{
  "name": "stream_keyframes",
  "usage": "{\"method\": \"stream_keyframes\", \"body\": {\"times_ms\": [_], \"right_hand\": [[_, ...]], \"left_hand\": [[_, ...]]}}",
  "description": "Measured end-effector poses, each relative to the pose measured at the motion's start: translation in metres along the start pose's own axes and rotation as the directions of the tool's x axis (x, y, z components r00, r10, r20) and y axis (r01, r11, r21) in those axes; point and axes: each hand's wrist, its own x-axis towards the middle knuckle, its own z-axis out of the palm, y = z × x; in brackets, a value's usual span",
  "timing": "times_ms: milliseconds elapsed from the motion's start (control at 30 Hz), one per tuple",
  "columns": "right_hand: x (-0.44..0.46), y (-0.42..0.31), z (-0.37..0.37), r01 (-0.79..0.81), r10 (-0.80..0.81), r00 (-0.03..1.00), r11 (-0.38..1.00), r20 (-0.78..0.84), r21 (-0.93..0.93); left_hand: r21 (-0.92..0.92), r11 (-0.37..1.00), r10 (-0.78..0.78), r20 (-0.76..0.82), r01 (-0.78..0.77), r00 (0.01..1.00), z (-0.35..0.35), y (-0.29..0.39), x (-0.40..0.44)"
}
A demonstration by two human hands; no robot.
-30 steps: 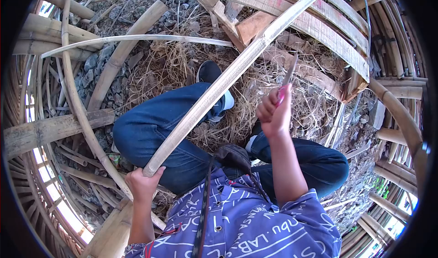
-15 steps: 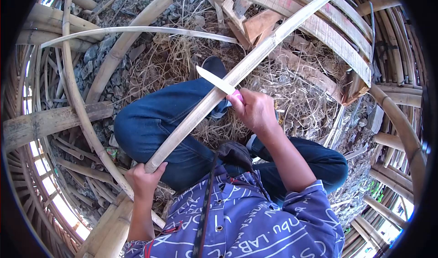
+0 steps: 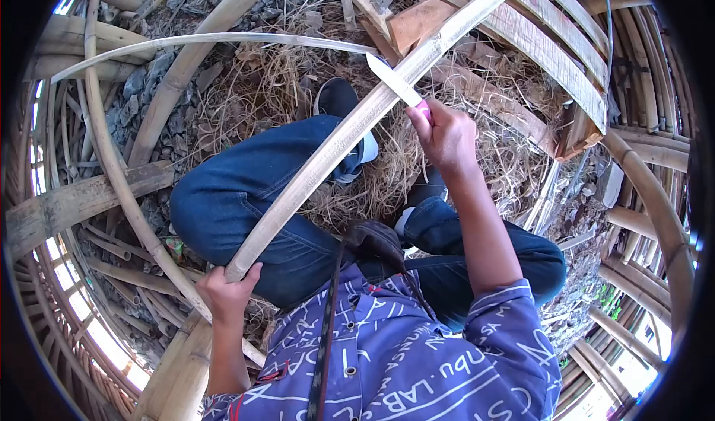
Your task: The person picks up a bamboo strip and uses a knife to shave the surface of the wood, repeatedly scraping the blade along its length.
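A long pale bamboo strip [image 3: 320, 164] runs diagonally across my bent leg, from lower left to upper right. My left hand [image 3: 226, 291] is closed around its near end, beside my knee. In my right hand [image 3: 449, 134] is a knife [image 3: 395, 81] with a pink handle, fingers wrapped round it. The blade lies across the upper part of the strip, touching it, its tip pointing up and left. Most of the handle is hidden inside my fist.
Curly shavings [image 3: 357, 190] cover the ground around my feet. A slatted wooden piece [image 3: 551, 52] stands at upper right, near wood offcuts [image 3: 417, 25]. Bamboo poles [image 3: 197, 67] lie at the left, and a thin curved strip [image 3: 223, 38] arches across the top.
My right hand has slid the knife up and right along the strip, away from my body. My left hand keeps its hold on the near end.
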Motion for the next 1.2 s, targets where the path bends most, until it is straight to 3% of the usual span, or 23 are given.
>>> {"method": "stream_keyframes", "body": {"times_ms": [367,400,433,500,533,633,767,833,900,1000,1100,1133,1200], "right_hand": [[0.002,0.007,-0.004,-0.003,0.003,1.000,0.999,-0.006,-0.053],[0.006,0.031,-0.002,-0.279,0.279,0.960,0.960,-0.019,-0.034],[0.011,0.064,-0.005,-0.530,0.530,0.848,0.848,-0.027,-0.014],[0.008,0.095,-0.032,-0.376,0.343,0.923,0.900,-0.173,-0.222],[0.007,0.098,-0.036,-0.372,0.338,0.924,0.900,-0.177,-0.228],[-0.002,0.067,-0.047,-0.455,0.461,0.874,0.887,-0.153,0.072],[-0.031,0.023,-0.024,-0.371,0.468,0.873,0.822,-0.140,0.431],[-0.042,-0.006,-0.022,-0.392,0.467,0.884,0.763,-0.019,0.514],[-0.044,-0.036,-0.022,-0.442,0.436,0.891,0.764,0.128,0.470],[-0.033,-0.047,-0.007,-0.355,0.327,0.934,0.895,0.144,0.272],[-0.019,-0.027,0.005,-0.394,0.382,0.919,0.892,0.094,0.222],[-0.011,-0.022,-0.002,-0.285,0.293,0.956,0.936,-0.011,0.207],[-0.004,-0.012,0.002,-0.224,0.225,0.974,0.968,0.005,0.112]], "left_hand": [[-0.027,0.998,-0.052,-0.015,0.052,0.999,-0.001,0.002,0.000],[0.007,0.998,-0.056,-0.006,0.056,0.998,-0.003,-0.001,0.000],[0.040,0.997,-0.063,0.001,0.063,0.998,-0.003,-0.003,-0.002],[0.028,0.998,-0.053,-0.025,0.054,0.998,-0.001,-0.010,-0.002],[0.018,0.999,-0.045,-0.041,0.046,0.998,0.003,-0.011,-0.001],[0.019,0.999,-0.038,-0.004,0.038,0.999,0.002,-0.011,0.002],[0.066,0.996,-0.065,0.026,0.063,0.998,-0.005,0.000,0.004],[0.077,0.993,-0.092,0.028,0.089,0.995,-0.005,0.001,0.002],[0.081,0.992,-0.102,0.033,0.099,0.994,-0.005,0.000,0.002],[0.056,0.993,-0.103,0.036,0.101,0.994,-0.003,-0.001,0.001],[0.035,0.992,-0.123,0.031,0.122,0.992,-0.003,0.000,0.002],[0.036,0.994,-0.105,0.026,0.104,0.994,-0.004,0.004,0.003],[0.040,0.995,-0.087,0.026,0.086,0.996,-0.006,0.004,0.002]]}}
